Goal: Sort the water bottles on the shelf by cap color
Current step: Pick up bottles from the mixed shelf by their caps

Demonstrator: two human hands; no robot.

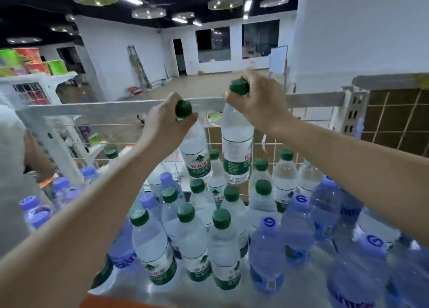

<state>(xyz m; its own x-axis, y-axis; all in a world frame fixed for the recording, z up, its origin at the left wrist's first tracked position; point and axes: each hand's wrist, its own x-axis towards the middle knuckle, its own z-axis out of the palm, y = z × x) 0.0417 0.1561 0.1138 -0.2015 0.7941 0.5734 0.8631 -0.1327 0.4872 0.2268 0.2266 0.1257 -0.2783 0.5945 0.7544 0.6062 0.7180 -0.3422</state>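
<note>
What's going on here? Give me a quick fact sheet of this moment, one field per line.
Setting: a wire-backed shelf crowded with water bottles
Left hand: grips a green-capped bottle by its neck, lifted above the rest
Right hand: grips another green-capped bottle the same way, also lifted
Green caps on shelf: clustered in the middle, e.g.
Blue caps on shelf: at both sides, e.g. right and left
Sorting status: groups partly formed, a few blue caps still mixed among the green

A ladder [137,66] leans against the white wall [120,52].
</note>
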